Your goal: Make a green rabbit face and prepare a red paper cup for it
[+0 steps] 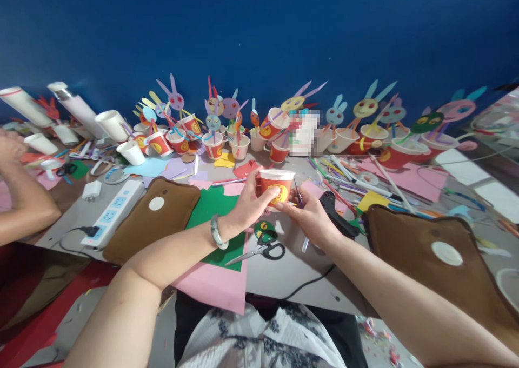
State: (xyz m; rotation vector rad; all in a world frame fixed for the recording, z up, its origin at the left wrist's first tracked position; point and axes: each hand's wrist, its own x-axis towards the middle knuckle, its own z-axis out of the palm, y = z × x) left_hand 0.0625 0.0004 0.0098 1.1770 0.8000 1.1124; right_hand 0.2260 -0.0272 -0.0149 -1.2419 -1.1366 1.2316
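A red paper cup (276, 180) with a yellow emblem and white rim is held upright over the table. My left hand (256, 198) is closed around its left side, thumb across the front. My right hand (310, 211) has its thumb at the cup's lower right. Its fingers are closed on a thin dark purple strip (299, 194), whose exact kind I cannot make out. Below the cup lie black-handled scissors (272, 251) and a green paper face (264, 230) with yellow eyes. A black glue gun (337, 216) rests just right of my right hand.
Cups with paper rabbit heads (213, 124) line the blue wall. Green paper (214, 211) and pink paper (219, 287) lie at left, near a brown cushion (152, 216) and a power strip (115, 211). Another brown cushion (417, 238) is at right. Another person's arm (24, 189) reaches in from the left.
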